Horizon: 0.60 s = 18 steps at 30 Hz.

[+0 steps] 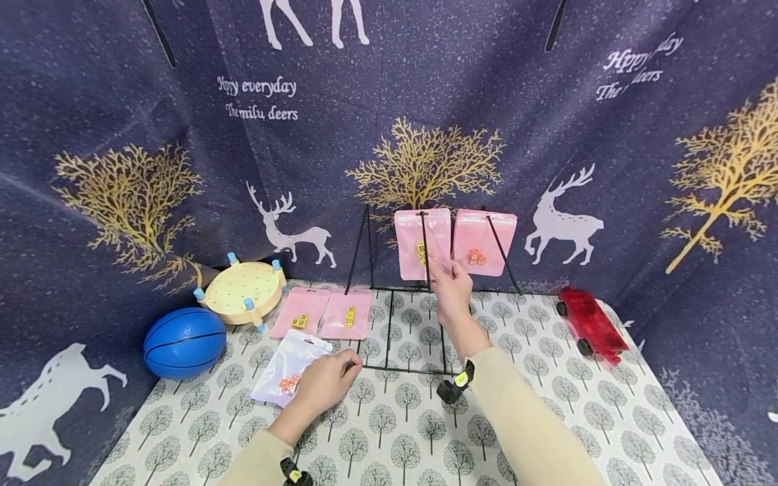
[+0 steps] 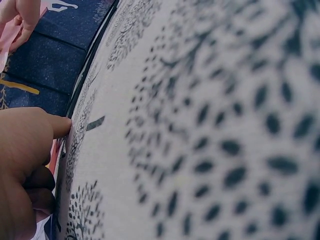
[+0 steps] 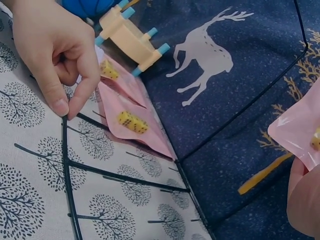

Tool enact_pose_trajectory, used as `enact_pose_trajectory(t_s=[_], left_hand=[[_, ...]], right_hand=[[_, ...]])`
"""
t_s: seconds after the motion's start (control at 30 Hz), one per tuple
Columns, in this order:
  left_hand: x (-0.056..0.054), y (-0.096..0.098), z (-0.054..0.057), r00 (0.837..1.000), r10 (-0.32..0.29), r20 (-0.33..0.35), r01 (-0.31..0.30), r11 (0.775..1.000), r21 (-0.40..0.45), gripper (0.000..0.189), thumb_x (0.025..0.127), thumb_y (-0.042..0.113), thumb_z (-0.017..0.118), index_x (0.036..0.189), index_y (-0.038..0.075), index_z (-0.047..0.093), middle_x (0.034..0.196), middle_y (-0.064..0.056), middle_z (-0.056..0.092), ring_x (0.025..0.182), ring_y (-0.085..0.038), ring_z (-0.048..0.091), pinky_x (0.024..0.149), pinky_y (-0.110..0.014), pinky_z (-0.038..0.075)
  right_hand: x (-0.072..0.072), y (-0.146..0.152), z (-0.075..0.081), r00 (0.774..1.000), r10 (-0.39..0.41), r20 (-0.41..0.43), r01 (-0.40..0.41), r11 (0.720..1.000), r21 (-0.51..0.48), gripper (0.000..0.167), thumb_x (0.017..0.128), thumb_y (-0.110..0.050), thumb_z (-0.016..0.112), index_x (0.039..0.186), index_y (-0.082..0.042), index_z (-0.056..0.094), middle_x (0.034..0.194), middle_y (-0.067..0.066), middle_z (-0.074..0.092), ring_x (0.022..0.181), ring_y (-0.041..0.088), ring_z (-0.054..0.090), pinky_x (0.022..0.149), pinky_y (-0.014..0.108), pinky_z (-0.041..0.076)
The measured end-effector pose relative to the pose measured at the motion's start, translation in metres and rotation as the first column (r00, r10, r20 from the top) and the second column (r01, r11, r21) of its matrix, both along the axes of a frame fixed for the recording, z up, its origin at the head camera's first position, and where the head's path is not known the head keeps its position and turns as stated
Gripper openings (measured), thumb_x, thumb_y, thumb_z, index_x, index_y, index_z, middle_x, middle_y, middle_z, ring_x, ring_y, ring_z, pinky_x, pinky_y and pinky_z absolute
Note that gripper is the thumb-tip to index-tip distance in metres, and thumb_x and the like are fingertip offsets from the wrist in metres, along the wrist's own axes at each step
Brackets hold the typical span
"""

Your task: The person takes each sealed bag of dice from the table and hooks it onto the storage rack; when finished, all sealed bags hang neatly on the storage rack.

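My left hand [image 1: 328, 381] pinches the front left corner of a black wire rack [image 3: 68, 165] between thumb and forefinger, seen best in the right wrist view. My right hand [image 1: 452, 297] holds the lower part of a pink zip bag [image 1: 407, 236] with yellow dice inside, up at one of the rack's hook arms. Beside it a second pink bag [image 1: 498, 236] with orange dice hangs from another arm. Two pink bags with yellow dice, one left [image 1: 304, 300] and one right [image 1: 358, 331], lie left of the rack. A pale lilac bag [image 1: 306, 344] with orange dice lies partly behind my left hand.
A blue ball [image 1: 184, 343] and a cream round stand [image 1: 246, 290] with blue-tipped legs are at the left. A red toy car [image 1: 589, 324] stands at the right. Behind the tree-print cloth [image 1: 407, 422] hangs a dark blue curtain [image 1: 389, 88].
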State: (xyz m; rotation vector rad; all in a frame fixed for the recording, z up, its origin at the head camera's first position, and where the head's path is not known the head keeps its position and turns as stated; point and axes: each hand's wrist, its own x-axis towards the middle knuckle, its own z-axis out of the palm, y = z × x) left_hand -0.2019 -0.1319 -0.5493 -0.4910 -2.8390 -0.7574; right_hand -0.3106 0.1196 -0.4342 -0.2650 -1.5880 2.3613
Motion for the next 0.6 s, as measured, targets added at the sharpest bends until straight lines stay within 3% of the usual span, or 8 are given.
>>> enact_pose_trajectory(t_s=[0.13,0.33,0.6], left_hand=[[0.001,0.000,0.000,1.000,0.000,-0.001,0.000,1.000,0.003,0.004,0.100,0.027,0.071,0.103,0.026,0.073,0.055,0.016,0.040,0.047,-0.005,0.037,0.042,-0.028,0.033],[0.000,0.000,-0.001,1.000,-0.001,-0.005,0.001,1.000,0.009,0.004,0.100,0.028,0.071,0.102,0.026,0.073,0.055,0.017,0.040,0.047,-0.005,0.036,0.042,-0.027,0.033],[-0.001,-0.001,-0.002,1.000,-0.004,0.003,0.004,1.000,0.001,0.004,0.100,0.028,0.071,0.103,0.028,0.073,0.055,0.017,0.041,0.047,-0.004,0.036,0.042,-0.027,0.033]], right_hand=[[-0.001,0.001,-0.003,1.000,0.002,0.007,-0.002,0.999,-0.047,0.023,0.094,-0.006,0.077,0.113,0.003,0.066,0.099,0.003,0.069,0.079,0.009,0.065,0.081,0.026,0.059],[0.000,0.005,-0.011,1.000,-0.022,0.016,0.022,0.999,-0.049,0.022,0.093,-0.005,0.079,0.109,0.004,0.066,0.086,0.001,0.065,0.071,0.008,0.065,0.074,0.023,0.059],[0.007,0.018,-0.025,0.999,0.041,0.010,-0.040,0.996,-0.086,0.019,0.095,-0.001,0.074,0.111,0.002,0.065,0.086,0.002,0.069,0.085,0.019,0.073,0.089,0.033,0.059]])
